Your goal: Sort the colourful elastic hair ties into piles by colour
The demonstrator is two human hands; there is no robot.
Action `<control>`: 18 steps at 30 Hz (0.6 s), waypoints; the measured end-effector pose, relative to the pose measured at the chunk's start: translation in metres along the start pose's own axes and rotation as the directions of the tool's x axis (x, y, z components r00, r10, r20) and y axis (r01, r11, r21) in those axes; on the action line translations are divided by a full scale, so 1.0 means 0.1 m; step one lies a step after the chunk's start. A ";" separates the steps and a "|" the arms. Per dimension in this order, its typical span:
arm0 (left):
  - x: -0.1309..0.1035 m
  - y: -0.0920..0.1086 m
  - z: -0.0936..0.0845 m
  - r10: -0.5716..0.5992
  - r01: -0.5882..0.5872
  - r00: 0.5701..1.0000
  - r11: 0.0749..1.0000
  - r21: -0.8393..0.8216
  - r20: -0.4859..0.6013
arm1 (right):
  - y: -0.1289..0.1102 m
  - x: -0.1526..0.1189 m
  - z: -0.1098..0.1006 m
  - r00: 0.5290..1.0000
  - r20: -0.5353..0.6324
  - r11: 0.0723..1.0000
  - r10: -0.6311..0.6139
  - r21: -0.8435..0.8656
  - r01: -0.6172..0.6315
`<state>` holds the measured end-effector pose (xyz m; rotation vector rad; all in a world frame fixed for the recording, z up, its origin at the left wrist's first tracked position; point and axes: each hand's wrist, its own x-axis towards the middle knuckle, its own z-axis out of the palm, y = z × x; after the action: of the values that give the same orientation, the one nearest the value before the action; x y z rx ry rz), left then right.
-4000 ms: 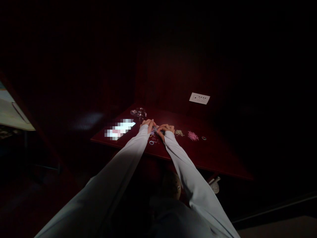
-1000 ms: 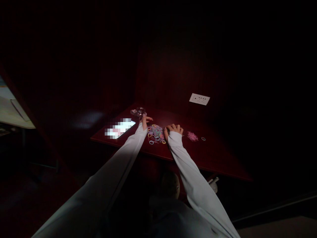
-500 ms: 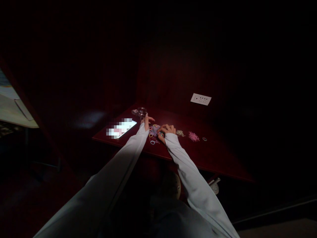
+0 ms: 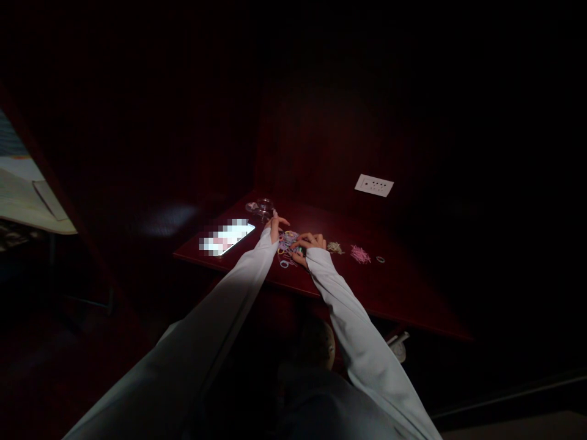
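Bench: we look down on a dark red bench (image 4: 413,299), dimly lit, carrying small elastic bands in separate lots.
Arms: our two pale sleeves reach forward from either side of the frame and draw together at the wrists, the left slanting inward to the right, the right slanting inward to the left.
Right hand: our right hand (image 4: 315,242) is the nearer to the heap of mixed elastic bands (image 4: 288,241), bent low over its right side, fingers curled with a narrow gap at thumb and index. A greenish band (image 4: 300,250) shows in that gap; we cannot tell whether it is gripped.
Left hand: our left hand (image 4: 275,228) stands at the heap's far left edge, thumb raised and index stretched to the right, fingers well parted, with nothing visible in their hold.
Mixed heap: it lies left of the right fingers, and to the right of and closer to us than the left ones, roughly round, with no clear long axis.
Pink pile: well to the right of the right hand, a pink pile (image 4: 360,254) of bands.
Pale yellow pile: between them, a pale yellow pile (image 4: 335,247), just beside the right hand.
Lone ring: one greenish ring (image 4: 380,260) sits beyond the pink, rightmost of all.
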<state>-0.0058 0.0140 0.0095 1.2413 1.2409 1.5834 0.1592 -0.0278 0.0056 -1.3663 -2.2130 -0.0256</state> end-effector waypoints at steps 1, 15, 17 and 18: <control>0.01 -0.01 0.00 0.010 -0.010 1.000 1.000 0.003 0.001 | 0.01 0.00 0.00 1.000 0.003 1.000 0.001 0.002 -0.001; 0.06 -0.09 0.04 0.039 -0.041 0.999 0.995 0.091 0.028 | 0.05 0.05 0.07 0.998 -0.057 0.998 -0.001 0.069 0.005; 0.06 -0.10 0.04 0.076 -0.086 0.995 0.982 0.169 0.066 | 0.09 0.06 0.09 0.996 -0.093 0.997 0.017 0.075 -0.010; 0.06 -0.10 0.04 0.114 -0.134 0.988 0.964 0.231 0.100 | 0.10 0.07 0.10 0.993 -0.111 0.997 0.032 0.075 -0.024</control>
<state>-0.0038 0.0228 0.0014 1.5487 1.3488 1.4834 0.1611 -0.0144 -0.0022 -1.3234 -2.0810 -0.0109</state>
